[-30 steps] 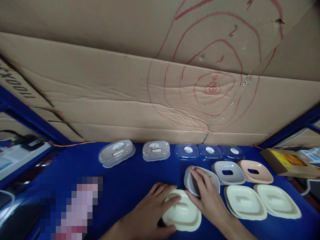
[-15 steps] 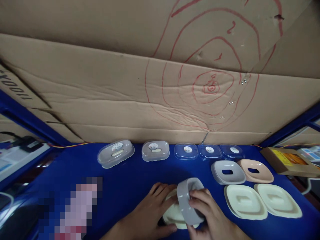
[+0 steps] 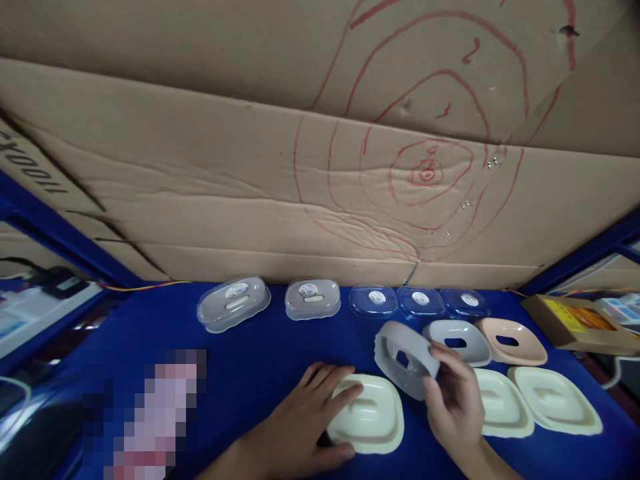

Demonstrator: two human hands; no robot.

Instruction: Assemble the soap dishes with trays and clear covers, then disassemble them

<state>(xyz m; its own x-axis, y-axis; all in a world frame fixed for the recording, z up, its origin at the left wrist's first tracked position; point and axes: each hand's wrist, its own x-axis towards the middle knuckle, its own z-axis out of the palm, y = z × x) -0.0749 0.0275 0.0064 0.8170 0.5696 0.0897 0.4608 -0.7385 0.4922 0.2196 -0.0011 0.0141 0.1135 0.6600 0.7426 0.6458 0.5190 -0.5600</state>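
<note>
A cream plastic dish (image 3: 380,417) with a raised middle lies on the blue table in front of me. My left hand (image 3: 313,417) spans its left side, index finger over the surface and thumb along the near edge. To the right, my right hand (image 3: 457,393) holds a grey plastic soap-box-like shell (image 3: 405,360) with an oval slot, pinched by its right wall. The shell is tilted and raised, apart from the cream dish. Behind it lie a similar grey shell (image 3: 477,343) and a peach one (image 3: 520,343). Cream dishes (image 3: 563,403) lie at the right.
Along the back stand two covered boxes (image 3: 313,307) and three clear lids (image 3: 374,308) with round stickers. Cardboard (image 3: 225,167) with red rings rises behind the blue table (image 3: 250,380). An open carton (image 3: 560,333) is at the far right. A pixelated patch covers the lower left.
My right hand has lifted the grey shell off the cream dish and carried it right and back. My left hand has stayed on the dish, whose top now shows.
</note>
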